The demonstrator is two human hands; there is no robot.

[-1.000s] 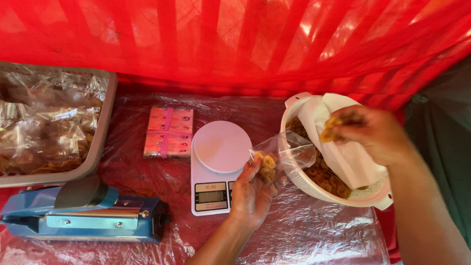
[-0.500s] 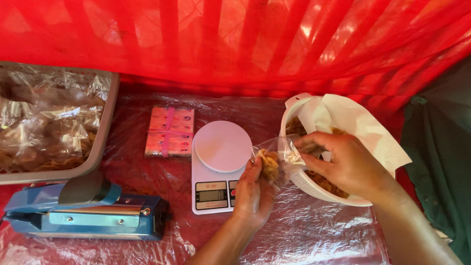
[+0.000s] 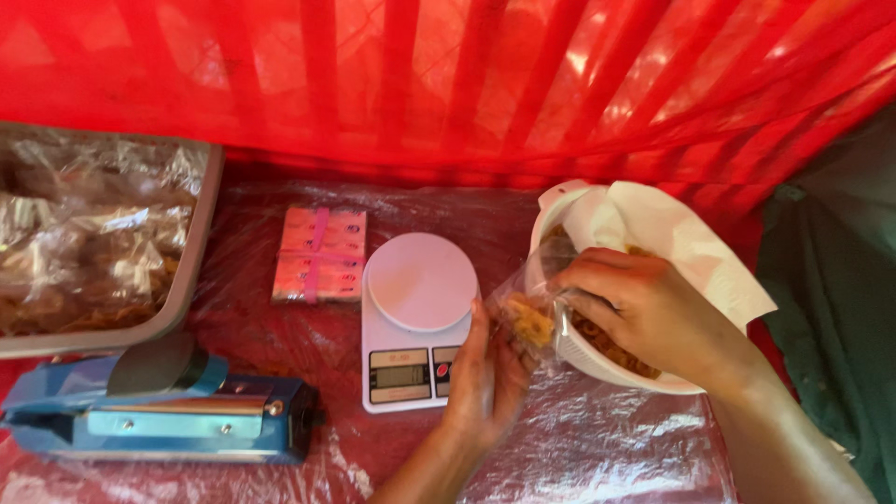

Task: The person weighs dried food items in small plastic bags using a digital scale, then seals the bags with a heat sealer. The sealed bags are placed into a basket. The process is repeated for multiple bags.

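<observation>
My left hand [image 3: 485, 378] holds a small clear plastic bag [image 3: 528, 313] with some golden fried snack pieces in it, just right of a white digital kitchen scale [image 3: 417, 317]. My right hand [image 3: 644, 313] is at the bag's mouth, fingers bunched, over the rim of a white bowl [image 3: 597, 364] lined with white paper [image 3: 686, 247] and holding more of the brown snack. Whether the right fingers grip snack pieces is hidden.
A blue bag sealer [image 3: 159, 411] lies at the front left. A grey tray [image 3: 191, 271] of filled clear bags stands at the left. A pink banded stack of labels [image 3: 320, 254] lies behind the scale. Red netting [image 3: 448, 84] hangs at the back. Clear plastic sheet [image 3: 597, 448] covers the table.
My right hand came down from above the bowl, where it held snack pieces, to the mouth of the bag. The left hand has kept the bag in place.
</observation>
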